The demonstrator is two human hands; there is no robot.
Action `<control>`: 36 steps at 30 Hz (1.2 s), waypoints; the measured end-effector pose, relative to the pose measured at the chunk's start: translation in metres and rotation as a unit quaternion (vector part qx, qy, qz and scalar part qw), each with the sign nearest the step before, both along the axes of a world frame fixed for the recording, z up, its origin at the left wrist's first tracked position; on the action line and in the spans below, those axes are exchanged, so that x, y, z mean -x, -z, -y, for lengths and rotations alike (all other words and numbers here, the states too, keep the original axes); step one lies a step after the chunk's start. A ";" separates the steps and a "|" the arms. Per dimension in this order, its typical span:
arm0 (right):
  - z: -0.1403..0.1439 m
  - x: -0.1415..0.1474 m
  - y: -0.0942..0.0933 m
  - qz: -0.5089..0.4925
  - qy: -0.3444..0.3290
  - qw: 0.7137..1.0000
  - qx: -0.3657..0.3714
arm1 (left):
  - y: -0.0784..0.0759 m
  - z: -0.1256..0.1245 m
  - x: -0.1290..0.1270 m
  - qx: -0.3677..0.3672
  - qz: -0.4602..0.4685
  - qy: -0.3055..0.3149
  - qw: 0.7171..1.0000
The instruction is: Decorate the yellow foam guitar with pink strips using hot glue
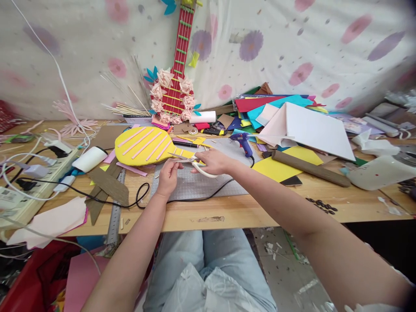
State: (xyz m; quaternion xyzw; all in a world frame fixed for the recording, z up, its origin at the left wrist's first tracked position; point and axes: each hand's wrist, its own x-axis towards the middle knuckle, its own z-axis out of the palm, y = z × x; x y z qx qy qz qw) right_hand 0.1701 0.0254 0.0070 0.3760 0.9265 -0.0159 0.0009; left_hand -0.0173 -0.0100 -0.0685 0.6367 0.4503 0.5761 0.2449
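Note:
My right hand (pixel 214 161) grips a pair of scissors (pixel 204 171) with white handles, the blades pointing left. My left hand (pixel 168 177) is closed in a pinch right by the blades. Whatever it pinches is too small to make out. Just beyond both hands lies a yellow guitar-shaped cutout (pixel 144 146) with slanted pink strips across its rounded body. Its narrow neck runs right, partly behind the scissors and my right hand. Beneath my hands is a grey cutting mat (pixel 201 187).
A blue glue gun (pixel 242 143) stands right of my hands, its black cord crossing the mat. A red paper guitar (pixel 173 93) leans at the back. Coloured sheets (pixel 279 108) pile up behind right. A power strip (pixel 39 182) and a metal ruler (pixel 114 216) lie left.

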 end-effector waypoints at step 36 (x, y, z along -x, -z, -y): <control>-0.007 -0.003 0.006 -0.004 -0.069 0.997 -0.025 | 0.003 -0.001 0.001 -0.003 0.009 0.064 0.998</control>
